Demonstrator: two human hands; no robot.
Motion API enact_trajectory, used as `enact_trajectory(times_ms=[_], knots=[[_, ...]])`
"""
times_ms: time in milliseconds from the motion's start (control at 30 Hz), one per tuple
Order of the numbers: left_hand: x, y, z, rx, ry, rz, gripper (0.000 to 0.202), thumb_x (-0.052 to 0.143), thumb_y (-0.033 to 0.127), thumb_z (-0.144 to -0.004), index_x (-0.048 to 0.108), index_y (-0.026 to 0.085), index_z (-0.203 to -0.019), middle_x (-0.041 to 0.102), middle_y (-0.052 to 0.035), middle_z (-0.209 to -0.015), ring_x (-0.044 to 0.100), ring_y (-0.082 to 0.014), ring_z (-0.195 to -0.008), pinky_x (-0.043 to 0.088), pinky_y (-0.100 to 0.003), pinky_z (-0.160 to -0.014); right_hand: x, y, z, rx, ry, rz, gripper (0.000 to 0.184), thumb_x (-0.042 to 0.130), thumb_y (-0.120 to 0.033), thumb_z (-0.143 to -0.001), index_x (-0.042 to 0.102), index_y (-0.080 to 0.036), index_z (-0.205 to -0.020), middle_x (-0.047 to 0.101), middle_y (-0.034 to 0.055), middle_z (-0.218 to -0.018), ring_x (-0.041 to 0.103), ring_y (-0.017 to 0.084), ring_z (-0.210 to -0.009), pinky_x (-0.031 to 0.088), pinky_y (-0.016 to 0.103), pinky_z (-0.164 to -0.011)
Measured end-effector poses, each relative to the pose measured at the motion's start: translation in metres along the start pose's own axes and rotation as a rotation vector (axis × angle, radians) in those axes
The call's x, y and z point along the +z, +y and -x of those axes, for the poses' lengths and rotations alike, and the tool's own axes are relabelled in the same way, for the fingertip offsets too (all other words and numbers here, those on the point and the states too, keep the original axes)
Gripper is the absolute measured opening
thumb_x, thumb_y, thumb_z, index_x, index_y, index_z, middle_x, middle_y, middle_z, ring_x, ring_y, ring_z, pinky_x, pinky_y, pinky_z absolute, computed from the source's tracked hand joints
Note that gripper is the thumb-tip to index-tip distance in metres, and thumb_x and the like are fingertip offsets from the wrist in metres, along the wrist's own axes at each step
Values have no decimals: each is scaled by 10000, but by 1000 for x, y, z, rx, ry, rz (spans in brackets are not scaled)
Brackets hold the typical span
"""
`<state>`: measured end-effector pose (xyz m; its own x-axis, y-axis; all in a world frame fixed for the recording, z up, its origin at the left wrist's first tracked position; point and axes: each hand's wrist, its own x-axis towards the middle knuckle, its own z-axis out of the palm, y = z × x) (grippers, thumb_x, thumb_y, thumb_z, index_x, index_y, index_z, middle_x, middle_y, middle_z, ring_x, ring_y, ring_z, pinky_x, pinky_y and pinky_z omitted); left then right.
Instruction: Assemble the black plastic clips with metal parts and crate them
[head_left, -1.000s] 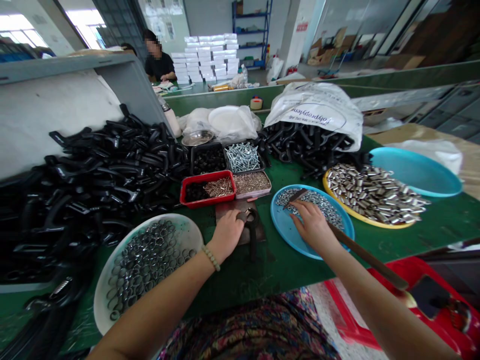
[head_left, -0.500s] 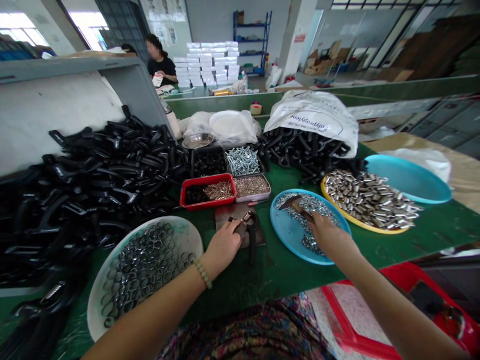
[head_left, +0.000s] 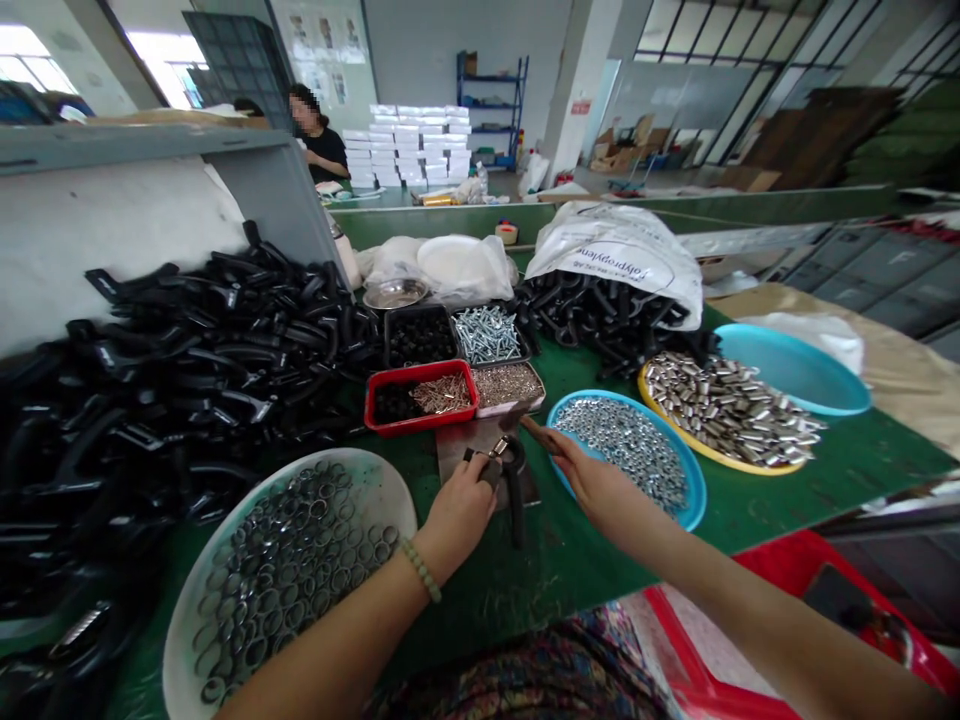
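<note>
Head | left hand (head_left: 454, 520) clenched on black pliers (head_left: 514, 492) | right hand (head_left: 589, 475) pinching thin strip (head_left: 535, 428)

Black pliers (head_left: 516, 500), lying on metal plate (head_left: 454, 462), silver part (head_left: 493, 450) at tip

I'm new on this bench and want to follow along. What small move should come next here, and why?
Probably ease the dark strip in the right hand the short way to the small black clamp: its tip points there, close by, and the left hand is gripping the clamp, steadying it on the metal plate.
</note>
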<state>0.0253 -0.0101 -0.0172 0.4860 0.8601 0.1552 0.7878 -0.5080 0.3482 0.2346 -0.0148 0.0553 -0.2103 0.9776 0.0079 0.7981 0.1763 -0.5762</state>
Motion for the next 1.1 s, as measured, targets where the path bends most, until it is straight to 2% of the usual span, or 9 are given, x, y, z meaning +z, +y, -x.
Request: enact_trajectory(times_ms=[67,200,333,433,533,667,767,900,1100], knots=[[0,0,0,1,6,11,281,419,175,-893,577,158,-1124,520,-95,-1195,517,-223,-1004,461,-378,-922,1,0,-1,-9,57,-5,458,320,-298,-939,383,-232,-1388,671,104,-1121,665,249,-963,528,346,-752],[-3,0,-1,-12,13,40,290,425,150,-880,570,157,-1131,519,-99,-1200,517,-219,-1006,461,-380,-925,5,3,-2,24,-48,35,432,316,-303,-934,440,-211,-1337,702,109,-1030,687,265,-881,532,363,-708],[0,2,-2,-29,18,63,270,438,140,-866,586,163,-1091,532,-97,-1176,520,-218,-1027,453,-382,-939,7,6,-2,28,56,9,438,305,-305,-944,387,-229,-1367,694,94,-1059,678,248,-920,530,351,-739],[0,4,1,-64,18,99,232,448,146,-860,600,150,-1035,527,-106,-1174,538,-224,-1033,449,-384,-945,4,3,2,28,-45,23,411,326,-297,-933,461,-216,-1312,715,91,-981,692,255,-859,539,349,-708],[-17,-4,-1,-133,69,199,210,485,268,-875,602,133,-985,500,-130,-1200,586,-208,-962,475,-356,-895,2,-2,12,-42,46,-47,441,321,-301,-940,383,-261,-1374,652,75,-1166,642,233,-1023,524,335,-800],[-62,-26,-46,-252,338,162,359,444,355,-907,530,124,-1169,552,-121,-1096,586,-199,-918,464,-334,-850,11,-1,22,-23,-50,12,420,337,-298,-926,461,-202,-1316,715,103,-940,695,258,-816,536,352,-686],[-76,-35,-108,-158,170,-90,301,399,304,-926,639,127,-962,614,-123,-1017,538,-239,-990,395,-383,-897,16,1,22,2,-98,8,404,318,-319,-935,480,-205,-1287,719,94,-921,698,259,-799,535,349,-661],[-58,-32,-165,-106,-39,-203,227,468,196,-879,673,134,-801,656,-120,-942,508,-259,-1010,343,-424,-871,8,3,25,11,186,-103,436,304,-355,-941,413,-201,-1333,682,103,-1087,673,247,-937,534,334,-732],[-36,-32,-176,-127,-33,-219,218,475,204,-871,676,139,-817,663,-124,-961,531,-263,-992,328,-442,-867,8,23,36,93,231,-143,457,305,-396,-929,463,-175,-1296,705,113,-994,691,241,-830,537,329,-694]])
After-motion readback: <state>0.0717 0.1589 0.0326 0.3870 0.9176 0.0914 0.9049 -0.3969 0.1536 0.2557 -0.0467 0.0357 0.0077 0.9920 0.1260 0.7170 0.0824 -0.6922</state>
